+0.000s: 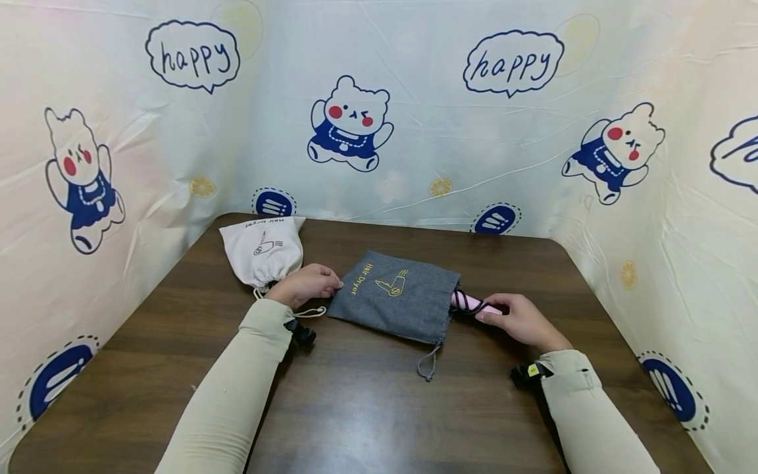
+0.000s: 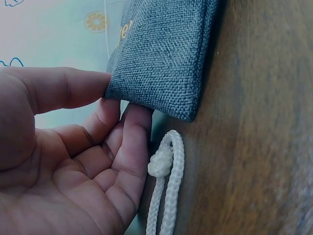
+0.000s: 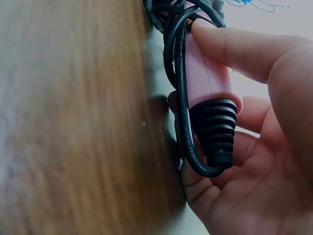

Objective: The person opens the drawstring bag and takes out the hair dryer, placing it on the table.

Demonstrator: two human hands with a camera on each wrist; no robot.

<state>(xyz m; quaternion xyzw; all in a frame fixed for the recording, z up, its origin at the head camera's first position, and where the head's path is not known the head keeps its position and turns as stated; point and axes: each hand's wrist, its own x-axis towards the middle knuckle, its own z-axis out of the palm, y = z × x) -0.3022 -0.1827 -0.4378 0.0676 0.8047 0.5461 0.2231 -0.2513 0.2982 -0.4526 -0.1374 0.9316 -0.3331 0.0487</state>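
A grey drawstring bag (image 1: 408, 296) printed "Hair Dryer" in yellow lies on the table with its mouth to the right. My left hand (image 1: 310, 285) pinches the bag's closed left end; in the left wrist view the thumb is on top and fingers (image 2: 137, 122) are beneath. Out of the mouth sticks a pink appliance handle (image 1: 468, 303) wound with black cord (image 3: 182, 88). My right hand (image 1: 524, 320) grips this handle near its ribbed black cord sleeve (image 3: 215, 129), thumb on top. The rest of the appliance is hidden in the bag.
A white drawstring bag (image 1: 266, 247), also printed with a hair dryer, lies at the back left behind my left hand. Its white cord (image 2: 171, 181) runs close to the grey bag's end. Printed curtains (image 1: 426, 131) stand around the brown table (image 1: 379, 415).
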